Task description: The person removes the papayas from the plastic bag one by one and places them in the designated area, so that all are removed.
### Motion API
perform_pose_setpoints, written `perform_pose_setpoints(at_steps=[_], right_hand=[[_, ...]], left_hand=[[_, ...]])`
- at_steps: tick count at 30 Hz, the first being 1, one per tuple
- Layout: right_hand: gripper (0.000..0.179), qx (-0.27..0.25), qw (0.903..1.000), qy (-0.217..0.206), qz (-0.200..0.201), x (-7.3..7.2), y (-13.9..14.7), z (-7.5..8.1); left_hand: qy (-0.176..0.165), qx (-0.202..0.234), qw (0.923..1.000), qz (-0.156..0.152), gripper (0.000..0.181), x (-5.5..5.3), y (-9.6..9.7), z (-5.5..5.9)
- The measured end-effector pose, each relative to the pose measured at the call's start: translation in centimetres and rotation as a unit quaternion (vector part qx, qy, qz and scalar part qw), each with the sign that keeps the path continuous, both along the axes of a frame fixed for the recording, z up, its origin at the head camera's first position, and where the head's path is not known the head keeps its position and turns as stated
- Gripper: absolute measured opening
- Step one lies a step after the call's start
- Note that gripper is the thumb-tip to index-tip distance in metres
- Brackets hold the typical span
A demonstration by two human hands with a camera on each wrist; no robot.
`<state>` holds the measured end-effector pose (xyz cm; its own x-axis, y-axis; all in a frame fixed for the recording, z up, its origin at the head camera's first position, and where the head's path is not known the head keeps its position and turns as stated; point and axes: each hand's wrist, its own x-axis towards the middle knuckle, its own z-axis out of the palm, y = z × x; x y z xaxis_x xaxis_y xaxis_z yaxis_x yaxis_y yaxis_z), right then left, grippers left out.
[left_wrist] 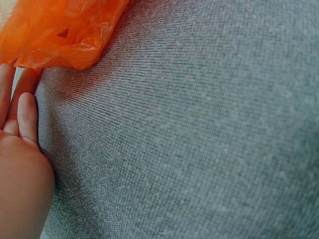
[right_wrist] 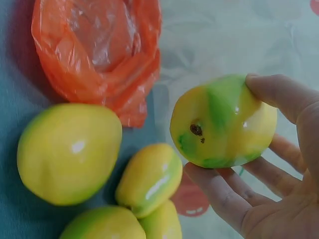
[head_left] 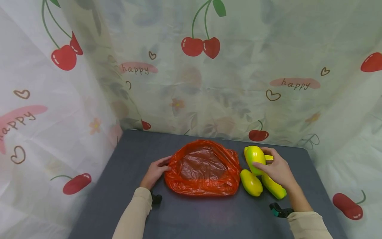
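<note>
My right hand (head_left: 279, 167) grips a yellow-green mango (head_left: 255, 159), thumb on one side and fingers on the other. The right wrist view shows its brown stem scar facing the camera. Just below in the head view lie two more mangoes, one nearer the bag (head_left: 251, 182) and one under the wrist (head_left: 274, 187). A red-orange plastic bag (head_left: 203, 166) sits mid-table, its wide mouth spread toward me. At the bag's left edge is my left hand (head_left: 155, 171). Its fingers reach out fairly straight, with fingertips (left_wrist: 27, 102) right at the plastic.
The dark grey table (head_left: 206, 215) meets a pale curtain (head_left: 185, 83) printed with cherries and hearts, behind and on both sides. Several mangoes, one large (right_wrist: 70, 154), cluster beside the bag in the right wrist view. Dark wrist devices (head_left: 280, 210) sit by both cuffs.
</note>
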<state>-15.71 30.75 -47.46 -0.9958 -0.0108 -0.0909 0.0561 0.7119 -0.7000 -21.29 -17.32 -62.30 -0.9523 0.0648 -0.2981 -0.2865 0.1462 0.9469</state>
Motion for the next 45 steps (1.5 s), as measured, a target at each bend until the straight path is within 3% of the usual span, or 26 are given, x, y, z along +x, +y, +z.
perform_pose_setpoints(at_steps=[10,19,31,38,45], right_hand=[[0.094,0.015,0.9982,-0.027,-0.051,0.3,3.4,-0.3],[0.095,0.038,0.9955,-0.020,-0.084,0.4,5.8,-0.3],[0.095,0.057,0.9911,-0.012,-0.120,-0.2,9.5,-1.8],[0.097,0.073,0.9889,-0.032,-0.126,-0.1,11.0,-2.1],[0.098,0.072,0.9844,-0.065,-0.146,0.1,12.2,-3.5]], left_hand=[[-0.001,-0.001,1.0000,-0.001,0.051,0.3,0.1,-0.2],[-0.002,0.001,1.0000,0.004,0.051,0.3,0.0,0.0],[-0.001,-0.005,1.0000,0.002,0.049,0.2,0.2,0.3],[0.003,-0.003,1.0000,-0.001,0.050,0.1,0.1,0.3],[0.000,0.000,1.0000,-0.001,0.050,0.2,0.0,0.3]])
